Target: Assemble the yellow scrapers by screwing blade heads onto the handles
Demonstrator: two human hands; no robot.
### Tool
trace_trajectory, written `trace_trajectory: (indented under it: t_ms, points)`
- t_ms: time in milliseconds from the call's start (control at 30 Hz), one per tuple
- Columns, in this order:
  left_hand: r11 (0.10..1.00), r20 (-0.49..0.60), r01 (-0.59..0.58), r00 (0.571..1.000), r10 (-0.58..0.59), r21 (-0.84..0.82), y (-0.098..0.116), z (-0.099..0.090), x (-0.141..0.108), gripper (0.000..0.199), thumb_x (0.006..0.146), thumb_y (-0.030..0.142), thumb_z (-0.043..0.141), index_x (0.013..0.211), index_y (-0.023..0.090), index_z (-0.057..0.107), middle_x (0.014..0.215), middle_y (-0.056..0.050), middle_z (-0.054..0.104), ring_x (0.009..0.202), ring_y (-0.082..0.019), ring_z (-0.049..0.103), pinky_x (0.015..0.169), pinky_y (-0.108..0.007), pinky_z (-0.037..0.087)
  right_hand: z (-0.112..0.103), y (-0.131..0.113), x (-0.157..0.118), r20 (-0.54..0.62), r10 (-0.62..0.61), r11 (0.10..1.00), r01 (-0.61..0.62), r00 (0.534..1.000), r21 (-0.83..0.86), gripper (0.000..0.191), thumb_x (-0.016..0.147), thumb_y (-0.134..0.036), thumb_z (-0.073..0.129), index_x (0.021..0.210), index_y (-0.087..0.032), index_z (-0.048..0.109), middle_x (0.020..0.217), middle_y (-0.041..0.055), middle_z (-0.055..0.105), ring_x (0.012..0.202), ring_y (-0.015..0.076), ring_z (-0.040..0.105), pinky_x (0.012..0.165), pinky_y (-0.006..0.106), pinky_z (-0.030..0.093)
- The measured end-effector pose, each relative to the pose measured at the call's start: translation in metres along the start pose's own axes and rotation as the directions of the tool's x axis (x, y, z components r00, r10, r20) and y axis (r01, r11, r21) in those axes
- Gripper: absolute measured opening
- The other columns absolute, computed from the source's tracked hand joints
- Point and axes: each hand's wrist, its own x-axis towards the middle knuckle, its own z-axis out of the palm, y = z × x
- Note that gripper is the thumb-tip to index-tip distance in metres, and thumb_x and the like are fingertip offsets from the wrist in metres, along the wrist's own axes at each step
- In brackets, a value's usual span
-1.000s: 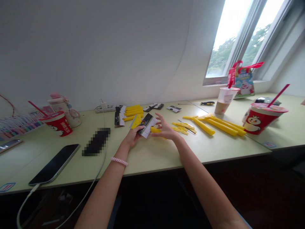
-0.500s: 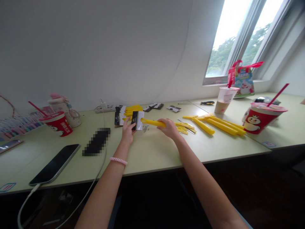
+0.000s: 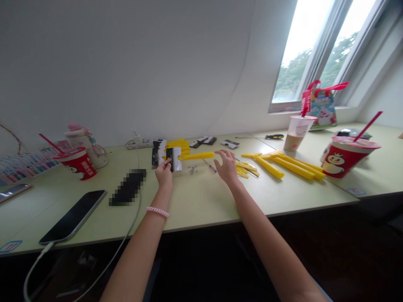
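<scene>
My left hand (image 3: 165, 172) grips the black and white card (image 3: 177, 159) around the head of a yellow-handled scraper (image 3: 198, 156). The scraper's handle points right, above the table. My right hand (image 3: 226, 164) is just past the handle's end, its fingers apart and holding nothing. Below the handle lie several small screws (image 3: 192, 170) and a small screwdriver (image 3: 212, 168). Behind my left hand, more carded yellow scrapers (image 3: 178, 144) are heaped together. Flat yellow pieces (image 3: 247, 168) lie right of my right hand, and loose yellow handles (image 3: 294, 165) lie beyond them.
Black and white cards (image 3: 204, 141) and a longer screwdriver (image 3: 273, 136) lie toward the wall. Red cups (image 3: 75, 163) stand at both sides, with a clear drink cup (image 3: 295, 133) on the right. A charging phone (image 3: 74, 216) and its cable (image 3: 137, 209) lie on the left.
My right hand has let go of the handle and opened. My left hand has moved slightly left with the scraper. The small screwdriver on the table now shows.
</scene>
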Motion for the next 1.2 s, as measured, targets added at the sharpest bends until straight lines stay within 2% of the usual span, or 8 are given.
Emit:
trace_trajectory:
  t_ms: [133, 233, 333, 433, 567, 700, 933, 1200]
  points:
    - [0.997, -0.293, 0.072, 0.954, -0.070, -0.005, -0.007, -0.014, 0.021, 0.036, 0.066, 0.012, 0.045, 0.097, 0.012, 0.064, 0.094, -0.010, 0.063, 0.082, -0.017, 0.061, 0.067, -0.030, 0.050, 0.002, 0.001, -0.001, -0.005, 0.045, 0.999, -0.045, 0.999, 0.015, 0.033, 0.074, -0.018, 0.047, 0.105, -0.018, 0.058, 0.108, 0.0108, 0.054, 0.107, 0.0271, 0.040, 0.092, 0.042, 0.034]
    - [0.990, -0.311, 0.029, 0.950, 0.014, 0.136, -0.012, -0.026, 0.036, 0.040, 0.066, 0.013, 0.042, 0.100, 0.013, 0.062, 0.091, -0.010, 0.063, 0.082, -0.018, 0.061, 0.066, -0.032, 0.049, 0.004, 0.002, -0.002, 0.051, 0.037, 0.999, -0.039, 0.998, 0.034, 0.029, 0.075, -0.019, 0.046, 0.100, -0.019, 0.060, 0.106, 0.0104, 0.054, 0.106, 0.0269, 0.041, 0.092, 0.043, 0.034]
    - [0.924, -0.163, -0.057, 0.979, 0.126, 0.377, -0.014, -0.036, 0.045, 0.036, 0.065, 0.013, 0.044, 0.094, 0.014, 0.065, 0.088, -0.010, 0.063, 0.087, -0.022, 0.059, 0.076, -0.037, 0.047, 0.006, 0.001, -0.003, 0.094, 0.040, 0.998, -0.044, 0.995, 0.043, 0.026, 0.075, -0.019, 0.046, 0.096, -0.020, 0.061, 0.104, 0.0101, 0.054, 0.105, 0.0267, 0.041, 0.091, 0.043, 0.034]
    - [0.728, 0.050, -0.217, 0.968, 0.245, 0.651, -0.013, -0.040, 0.042, 0.032, 0.065, 0.011, 0.047, 0.091, 0.013, 0.065, 0.101, -0.014, 0.060, 0.103, -0.027, 0.052, 0.092, -0.042, 0.038, 0.006, 0.001, -0.004, 0.109, 0.042, 0.997, -0.049, 0.993, 0.063, 0.025, 0.074, -0.018, 0.045, 0.093, -0.020, 0.062, 0.102, 0.0094, 0.054, 0.103, 0.0265, 0.042, 0.090, 0.043, 0.036]
    - [0.358, 0.321, -0.507, 0.825, 0.465, 0.784, -0.009, -0.036, 0.027, 0.031, 0.065, 0.004, 0.045, 0.089, 0.008, 0.064, 0.127, -0.020, 0.041, 0.124, -0.032, 0.030, 0.103, -0.043, 0.024, 0.006, 0.000, -0.005, 0.132, 0.033, 0.995, -0.045, 0.991, 0.085, 0.023, 0.074, -0.018, 0.046, 0.090, -0.020, 0.063, 0.101, 0.0092, 0.054, 0.102, 0.0257, 0.043, 0.090, 0.041, 0.036]
    - [0.179, 0.638, -0.704, 0.703, 0.314, 0.687, -0.004, -0.029, 0.012, 0.037, 0.069, 0.001, 0.040, 0.095, 0.013, 0.064, 0.114, -0.016, 0.054, 0.113, -0.028, 0.044, 0.098, -0.039, 0.031, 0.007, 0.000, -0.005, 0.146, 0.031, 0.993, -0.047, 0.989, 0.108, 0.021, 0.075, -0.018, 0.046, 0.087, -0.020, 0.063, 0.100, 0.0085, 0.054, 0.101, 0.0249, 0.044, 0.089, 0.041, 0.036]
    - [0.026, 0.558, -0.576, 0.802, 0.215, 0.817, -0.003, -0.030, 0.007, 0.032, 0.081, 0.018, 0.034, 0.091, 0.012, 0.064, 0.106, -0.017, 0.058, 0.095, -0.029, 0.053, 0.079, -0.038, 0.042, 0.005, -0.003, -0.004, 0.167, 0.032, 0.991, -0.053, 0.985, 0.119, 0.019, 0.074, -0.017, 0.047, 0.083, -0.019, 0.064, 0.098, 0.0088, 0.055, 0.098, 0.0228, 0.046, 0.090, 0.038, 0.036]
    - [-0.109, 0.663, -0.658, 0.749, 0.016, 0.745, -0.016, -0.034, 0.046, 0.043, 0.085, 0.026, 0.030, 0.115, 0.008, 0.054, 0.127, -0.021, 0.046, 0.115, -0.030, 0.044, 0.097, -0.042, 0.030, 0.006, -0.006, -0.003, 0.198, 0.057, 0.987, -0.085, 0.979, 0.138, 0.020, 0.072, -0.012, 0.048, 0.081, -0.019, 0.064, 0.096, 0.0073, 0.057, 0.097, 0.0203, 0.049, 0.090, 0.036, 0.036]
